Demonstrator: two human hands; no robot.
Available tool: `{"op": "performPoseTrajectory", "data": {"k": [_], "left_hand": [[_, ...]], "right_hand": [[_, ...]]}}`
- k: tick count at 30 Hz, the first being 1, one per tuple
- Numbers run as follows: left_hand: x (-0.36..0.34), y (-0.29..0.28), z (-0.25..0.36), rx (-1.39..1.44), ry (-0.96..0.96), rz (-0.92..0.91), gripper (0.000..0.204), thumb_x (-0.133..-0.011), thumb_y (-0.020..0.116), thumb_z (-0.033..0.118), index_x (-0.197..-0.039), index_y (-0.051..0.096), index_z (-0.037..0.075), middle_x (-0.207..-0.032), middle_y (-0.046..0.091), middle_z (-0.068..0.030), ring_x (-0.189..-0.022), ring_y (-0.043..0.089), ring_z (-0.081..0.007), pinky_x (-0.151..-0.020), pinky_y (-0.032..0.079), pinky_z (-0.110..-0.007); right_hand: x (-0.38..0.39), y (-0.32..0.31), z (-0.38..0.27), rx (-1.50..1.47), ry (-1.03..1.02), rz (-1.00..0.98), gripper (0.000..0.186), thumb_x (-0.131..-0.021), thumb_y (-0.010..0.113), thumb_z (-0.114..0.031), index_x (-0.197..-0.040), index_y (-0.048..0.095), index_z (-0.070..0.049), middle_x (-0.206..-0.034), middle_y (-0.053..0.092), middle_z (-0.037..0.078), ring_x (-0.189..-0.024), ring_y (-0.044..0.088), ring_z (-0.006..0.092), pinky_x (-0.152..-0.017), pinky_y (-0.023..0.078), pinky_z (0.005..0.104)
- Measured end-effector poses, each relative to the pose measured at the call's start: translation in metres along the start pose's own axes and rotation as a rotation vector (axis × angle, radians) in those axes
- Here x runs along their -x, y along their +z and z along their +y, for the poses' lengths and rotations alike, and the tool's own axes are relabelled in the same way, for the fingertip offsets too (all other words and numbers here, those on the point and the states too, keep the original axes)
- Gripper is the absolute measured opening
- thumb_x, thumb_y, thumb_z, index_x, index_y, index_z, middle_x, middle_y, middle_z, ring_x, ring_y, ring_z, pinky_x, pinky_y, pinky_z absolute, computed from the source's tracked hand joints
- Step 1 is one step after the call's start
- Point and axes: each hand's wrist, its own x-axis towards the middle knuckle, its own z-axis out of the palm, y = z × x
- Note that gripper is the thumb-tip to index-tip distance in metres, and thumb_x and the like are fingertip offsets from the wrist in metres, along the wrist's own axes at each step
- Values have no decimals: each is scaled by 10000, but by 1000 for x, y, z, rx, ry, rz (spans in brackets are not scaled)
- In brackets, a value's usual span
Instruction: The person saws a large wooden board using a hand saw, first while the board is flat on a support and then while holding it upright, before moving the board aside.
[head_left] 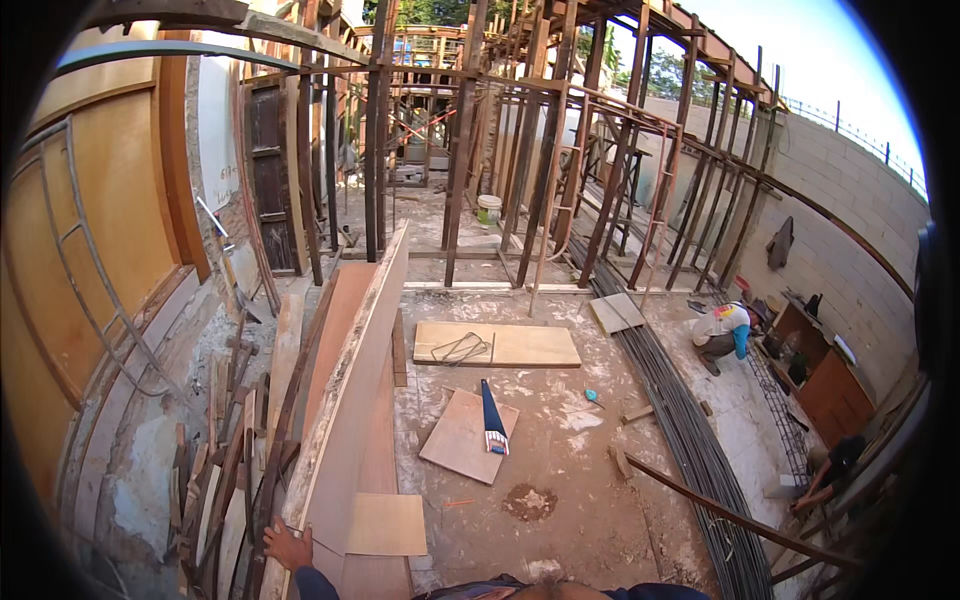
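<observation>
At the lower left, my left hand grips the top edge of a long plywood panel standing on edge, its fingers lying over the rim. The panel runs away from me, and its top edge is rough and pale. A small piece of plywood lies against its near right side. Right of the panel, a handsaw with a dark blue blade rests on a square board on the ground. My right hand is out of view. Dark clothing shows at the bottom edge.
Scrap lumber is heaped left of the panel. Beyond the saw lies a plywood-topped slab with bent wire on it. Long steel bars run along the right, where a person crouches. Timber props stand behind.
</observation>
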Motion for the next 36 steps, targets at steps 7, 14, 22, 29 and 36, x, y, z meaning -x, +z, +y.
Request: {"op": "performPoseTrajectory", "data": {"k": [7,14,22,29,36], "left_hand": [[0,-2,-22,27,-7,33,918,-780,730,643,-1513,415,190,-1379,484,-194,-1249,491,-369,-960,436,-595],[-3,4,2,119,34,20,923,-777,721,662,-1509,419,187,-1381,486,-218,-1237,495,-397,-934,440,-615],[-3,12,3,49,46,20,953,-770,672,746,-1532,412,236,-1363,487,-182,-1245,490,-374,-947,419,-612],[5,4,10,-23,35,13,909,-808,618,761,-1528,416,242,-1339,499,-152,-1235,504,-355,-929,444,-602],[-13,-2,-16,-22,1,17,861,-837,582,756,-1523,427,259,-1341,505,-156,-1226,539,-344,-906,476,-608]], "right_hand": [[-28,-69,-34,-523,1434,-159,210,-824,772,-222,-902,711,-36,-663,639,93,-568,628,216,-538,518,364],[-55,-160,-16,-826,1486,-107,153,-837,775,-201,-851,660,-101,-606,497,18,-512,487,150,-465,419,332],[-51,-281,-10,-446,1466,-237,171,-772,794,-188,-840,716,-52,-660,582,30,-530,537,150,-479,438,339],[-71,-371,-28,282,1271,-505,221,-723,703,-202,-881,772,-64,-895,759,142,-832,733,285,-719,572,424],[-105,-327,-17,816,950,-892,340,-689,739,-270,-1021,785,-213,-984,766,94,-915,714,316,-797,552,462]]}}
